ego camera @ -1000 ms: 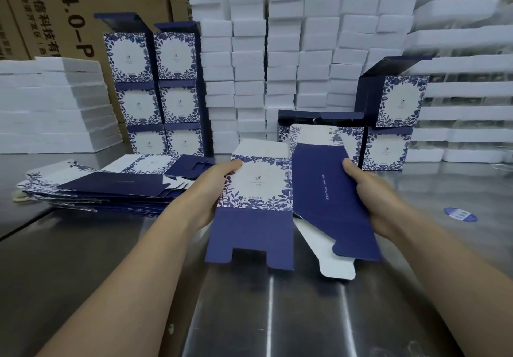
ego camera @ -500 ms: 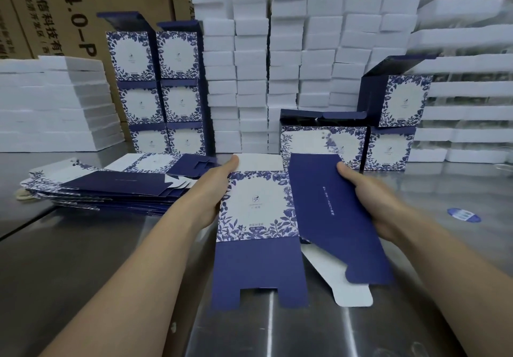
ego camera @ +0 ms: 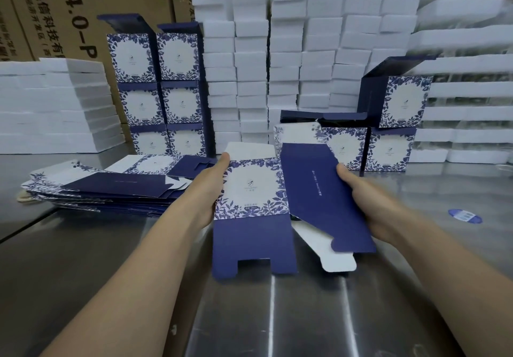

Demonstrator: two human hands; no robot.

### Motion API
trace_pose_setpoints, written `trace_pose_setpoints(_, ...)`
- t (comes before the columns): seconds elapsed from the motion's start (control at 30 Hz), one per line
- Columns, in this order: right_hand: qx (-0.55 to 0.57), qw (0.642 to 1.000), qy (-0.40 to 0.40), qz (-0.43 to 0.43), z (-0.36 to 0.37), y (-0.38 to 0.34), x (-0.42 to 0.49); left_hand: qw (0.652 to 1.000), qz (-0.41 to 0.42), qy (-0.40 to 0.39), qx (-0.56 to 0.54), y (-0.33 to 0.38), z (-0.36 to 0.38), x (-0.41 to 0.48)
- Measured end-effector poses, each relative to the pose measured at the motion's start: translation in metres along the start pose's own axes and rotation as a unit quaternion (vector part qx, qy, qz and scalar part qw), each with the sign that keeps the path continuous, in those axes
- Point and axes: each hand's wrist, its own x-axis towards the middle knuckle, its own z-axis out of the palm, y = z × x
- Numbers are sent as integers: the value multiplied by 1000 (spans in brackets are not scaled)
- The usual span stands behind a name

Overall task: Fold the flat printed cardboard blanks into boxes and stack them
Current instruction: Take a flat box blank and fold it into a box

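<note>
Now both hands, left hand (ego camera: 212,190) and right hand (ego camera: 369,204), grip the half-opened blank (ego camera: 249,190), fingers curled round its edges.

Dim, even indoor light, cool cast.
Glare streaks on steel counter (ego camera: 277,315); foam stacks (ego camera: 458,23) top right blur; wide-angle bend at edges.

White foam blocks (ego camera: 288,59) stacked behind; brown cartons (ego camera: 55,9); blue sticker, perhaps label (ego camera: 465,215), on steel table (ego camera: 83,259).
</note>
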Motion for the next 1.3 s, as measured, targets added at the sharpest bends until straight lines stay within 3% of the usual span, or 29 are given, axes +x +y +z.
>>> trace_pose_setpoints(0.1, -3, 998, 55, -44, -2, -5, 0, 999, -19, -41, -7, -4, 5, -1)
trace_pose_setpoints(0.2, 32, 997, 53, -38, -6, -7, 1, 997, -8, -73, 15, -5, 8, -2)
trace_pose_setpoints(0.37, 32, 999, 1, 4, -5, 0, 3, 998, 13, -49, 22, -4, 4, -1)
trace_pose_setpoints(0.53, 22, 999, 35, -26, -5, -5, 1, 998, 11, -67, -6, -6, 8, -4)
trace_pose_setpoints(0.73, 55, 998, 8, -18, -3, -1, 3, 997, 65, -21, 38, -7, 10, -2)
trace_pose_setpoints(0.9, 30, 997, 30, -62, -1, -3, 5, 999, 35, -36, -21, -6, 9, -3)
trace_pose_setpoints(1.03, 27, 998, 23, -47, -3, -3, 5, 998, 64, -22, 11, -10, 11, 0)
trace_pose_setpoints(1.3, -12, 998, 11, -53, -5, 1, 9, 998, 39, -17, -43, -8, 4, 2)
